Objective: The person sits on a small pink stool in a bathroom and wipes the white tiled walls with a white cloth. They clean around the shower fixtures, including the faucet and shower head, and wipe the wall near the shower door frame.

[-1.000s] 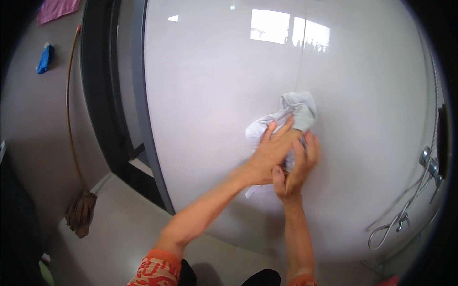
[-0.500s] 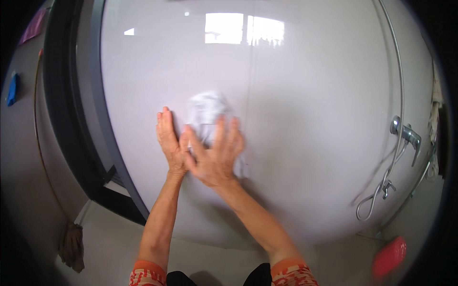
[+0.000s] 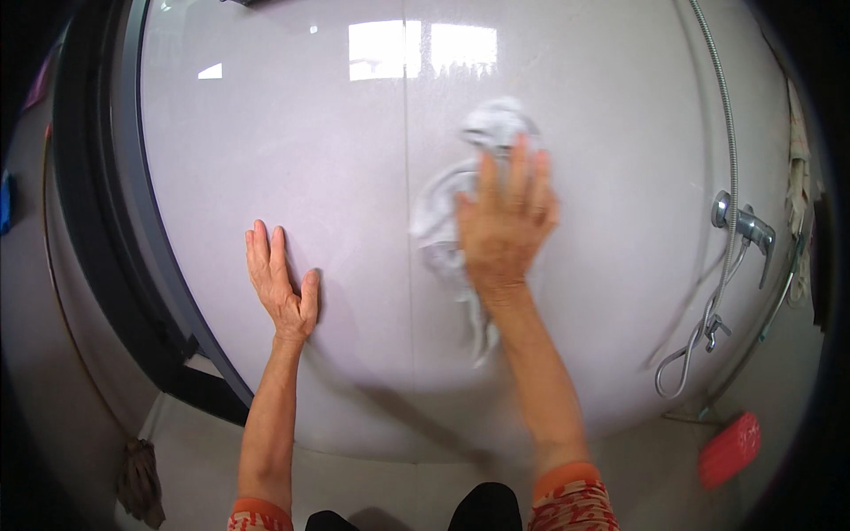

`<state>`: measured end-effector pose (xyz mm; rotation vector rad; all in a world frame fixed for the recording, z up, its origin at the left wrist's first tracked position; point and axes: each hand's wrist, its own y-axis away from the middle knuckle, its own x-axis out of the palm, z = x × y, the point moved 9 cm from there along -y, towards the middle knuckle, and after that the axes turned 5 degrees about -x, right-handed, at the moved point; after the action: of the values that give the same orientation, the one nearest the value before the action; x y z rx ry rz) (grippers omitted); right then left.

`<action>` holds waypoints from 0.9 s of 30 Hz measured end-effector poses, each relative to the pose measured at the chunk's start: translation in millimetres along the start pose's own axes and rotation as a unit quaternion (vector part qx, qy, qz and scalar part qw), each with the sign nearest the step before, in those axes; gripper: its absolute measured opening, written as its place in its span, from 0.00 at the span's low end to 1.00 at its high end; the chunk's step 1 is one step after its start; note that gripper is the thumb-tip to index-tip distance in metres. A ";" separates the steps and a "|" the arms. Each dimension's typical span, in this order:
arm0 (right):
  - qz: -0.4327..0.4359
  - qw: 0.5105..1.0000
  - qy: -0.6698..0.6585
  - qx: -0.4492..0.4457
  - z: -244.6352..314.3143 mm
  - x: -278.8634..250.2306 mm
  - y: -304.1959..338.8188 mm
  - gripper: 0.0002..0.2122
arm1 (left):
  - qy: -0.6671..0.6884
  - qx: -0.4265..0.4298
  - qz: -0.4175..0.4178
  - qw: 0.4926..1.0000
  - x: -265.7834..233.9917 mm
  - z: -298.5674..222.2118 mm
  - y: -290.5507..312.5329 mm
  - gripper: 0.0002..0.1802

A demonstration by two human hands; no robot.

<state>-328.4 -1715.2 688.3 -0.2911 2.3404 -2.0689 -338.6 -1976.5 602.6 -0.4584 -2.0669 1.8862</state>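
Observation:
A crumpled white cloth point(image 3: 443, 208) is spread against the glossy pale wall point(image 3: 354, 159), its lower end trailing down. My right hand point(image 3: 509, 212) lies over the cloth and presses it to the wall, fingers stretched out and slightly blurred by motion. To the left, my left hand point(image 3: 283, 283) rests flat on the bare wall, open, with its thumb apart and nothing in it.
At the right, a chrome shower mixer point(image 3: 748, 226) and its metal hose point(image 3: 728, 115) are on the wall. A red object point(image 3: 730, 450) is on the lower right. A dark door frame point(image 3: 97, 221) and a mop point(image 3: 140, 482) stand left.
My right hand and the cloth have moved right and up across the wall. My left hand, beside the right before, is now farther left and apart. The view has shifted slightly right.

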 end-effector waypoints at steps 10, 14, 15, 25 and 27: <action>-0.083 0.990 0.091 0.069 -126.0 -23.0 36.8 0.25 | -0.084 -0.007 0.001 0.996 9.8 -12.8 -1.0 0.37; -0.020 0.998 -0.051 -0.038 -20.8 -2.0 20.5 0.28 | -0.093 -0.007 0.002 0.996 9.9 -8.7 1.4 0.38; 0.042 0.993 -0.102 -0.051 12.1 2.3 15.7 0.30 | -0.094 -0.004 0.001 0.996 8.1 -6.2 3.9 0.38; 0.025 0.992 -0.068 -0.102 9.2 -1.6 4.1 0.24 | -0.084 0.043 -0.002 0.996 5.3 -13.7 2.7 0.33; 0.006 0.998 -0.010 -0.057 -29.6 -2.8 0.5 0.25 | -0.090 0.042 -0.005 0.995 3.7 -10.9 2.7 0.34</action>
<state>-329.4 -1685.7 691.3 -0.2963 2.4463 -1.9199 -337.2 -1965.0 601.0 -0.2661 -2.0840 2.0679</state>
